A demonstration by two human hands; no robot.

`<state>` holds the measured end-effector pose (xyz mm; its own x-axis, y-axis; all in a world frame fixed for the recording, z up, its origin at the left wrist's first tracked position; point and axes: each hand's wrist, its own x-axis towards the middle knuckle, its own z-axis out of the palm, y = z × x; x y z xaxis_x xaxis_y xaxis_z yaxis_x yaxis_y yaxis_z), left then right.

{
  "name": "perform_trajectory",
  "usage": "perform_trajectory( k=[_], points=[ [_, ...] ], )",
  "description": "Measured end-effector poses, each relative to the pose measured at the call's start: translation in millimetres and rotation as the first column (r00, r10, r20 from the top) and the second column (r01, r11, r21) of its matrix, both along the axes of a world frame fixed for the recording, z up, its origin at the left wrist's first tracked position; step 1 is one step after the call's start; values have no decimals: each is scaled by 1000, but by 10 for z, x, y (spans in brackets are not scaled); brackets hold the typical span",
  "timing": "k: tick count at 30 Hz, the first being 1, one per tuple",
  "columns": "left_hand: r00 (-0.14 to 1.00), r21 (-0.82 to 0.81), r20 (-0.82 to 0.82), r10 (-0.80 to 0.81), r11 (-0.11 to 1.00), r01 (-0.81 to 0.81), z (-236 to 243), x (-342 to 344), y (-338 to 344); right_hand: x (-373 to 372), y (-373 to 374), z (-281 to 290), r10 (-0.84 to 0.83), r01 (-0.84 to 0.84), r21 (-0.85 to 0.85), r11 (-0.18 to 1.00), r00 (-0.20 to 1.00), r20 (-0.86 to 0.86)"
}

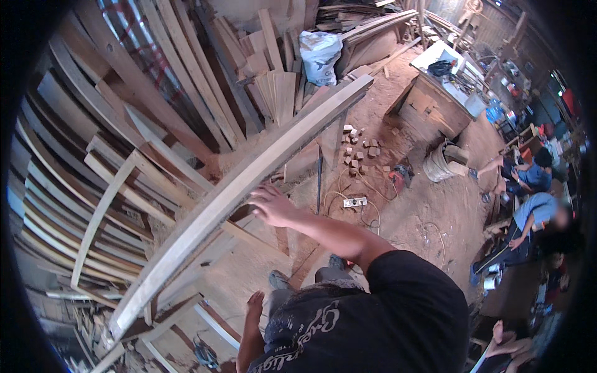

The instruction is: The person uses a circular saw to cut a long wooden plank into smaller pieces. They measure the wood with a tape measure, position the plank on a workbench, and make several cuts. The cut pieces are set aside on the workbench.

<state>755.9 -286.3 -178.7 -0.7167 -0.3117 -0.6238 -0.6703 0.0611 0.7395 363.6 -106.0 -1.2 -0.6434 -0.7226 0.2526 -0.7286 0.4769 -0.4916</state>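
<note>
A long pale wooden beam [249,171] runs diagonally in front of me, from the lower left to the upper middle. My right hand [272,205] reaches to its near edge, fingers spread and with nothing held in them. Whether the fingertips touch the wood or hover just beside it I cannot tell. My left hand [254,303] hangs low beside my body, apart from the beam, and its fingers hardly show. Under the beam, a thinner wooden strip [255,238] sticks out toward my legs.
Curved wooden pieces [81,242] and planks lean at the left. A white sack [321,57] stands behind the beam. Small wood blocks [357,152], a power strip [355,202] with cords and a bucket [439,163] are on the dusty floor. Other people [528,214] sit at the right.
</note>
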Motion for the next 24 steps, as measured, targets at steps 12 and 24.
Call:
perform_trajectory(
  k=[12, 24],
  points=[
    [949, -238, 257, -183, 940, 246, -140, 1264, -1840, -215, -1048, 284, 38, 45, 331, 943, 970, -241],
    [881, -791, 82, -465, 507, 341, -506, 887, -1550, -491, -1518, 547, 321, -243, 359, 901, 931, -176]
  ],
)
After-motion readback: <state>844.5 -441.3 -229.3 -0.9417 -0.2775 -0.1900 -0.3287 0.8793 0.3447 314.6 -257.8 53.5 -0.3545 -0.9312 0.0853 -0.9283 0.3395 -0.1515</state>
